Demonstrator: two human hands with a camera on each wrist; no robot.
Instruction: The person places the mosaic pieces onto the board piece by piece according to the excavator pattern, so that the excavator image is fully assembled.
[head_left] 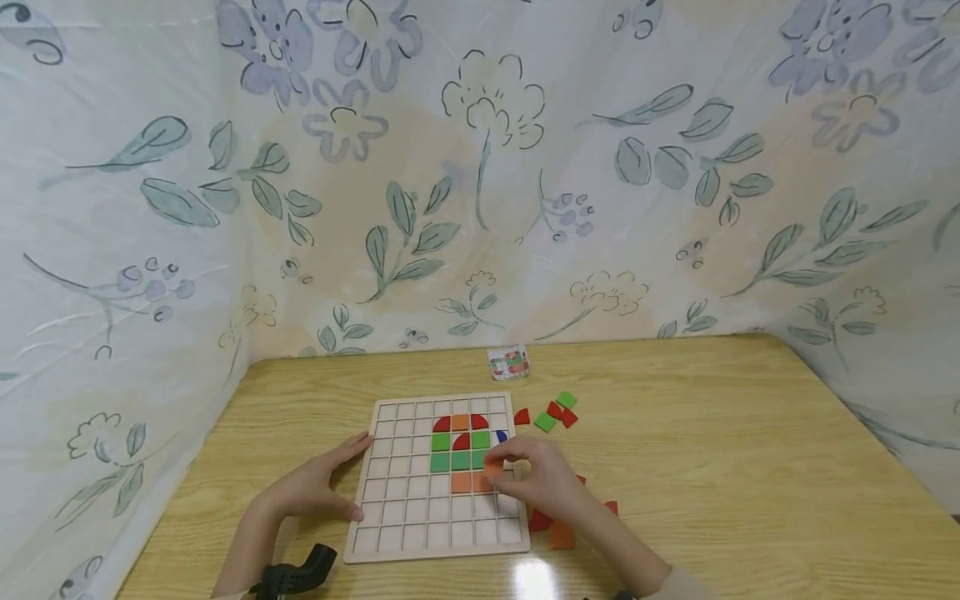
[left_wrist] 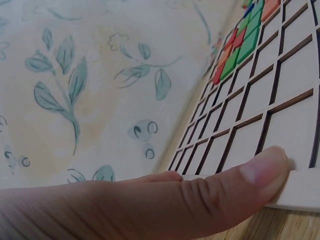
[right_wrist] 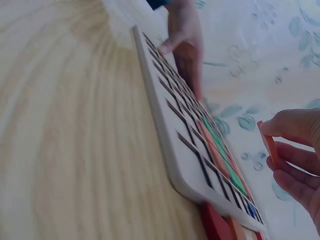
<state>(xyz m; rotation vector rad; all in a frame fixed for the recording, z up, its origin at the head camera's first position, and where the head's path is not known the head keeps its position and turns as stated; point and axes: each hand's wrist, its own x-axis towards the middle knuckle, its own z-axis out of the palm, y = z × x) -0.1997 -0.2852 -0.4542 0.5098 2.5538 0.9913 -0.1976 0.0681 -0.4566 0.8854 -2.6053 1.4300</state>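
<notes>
A pale wooden grid board lies on the table, its upper right part set with coloured tiles. Among them are red quarter-round pieces, a row of green squares, orange squares and a small blue piece. My right hand pinches an orange tile between thumb and fingers, held up over the board's right side. My left hand rests along the board's left edge, fingers spread; its thumb lies on the rim in the left wrist view.
Loose green and red tiles lie right of the board. More red pieces and an orange square sit near my right forearm. A small pattern card lies behind the board, before a floral cloth.
</notes>
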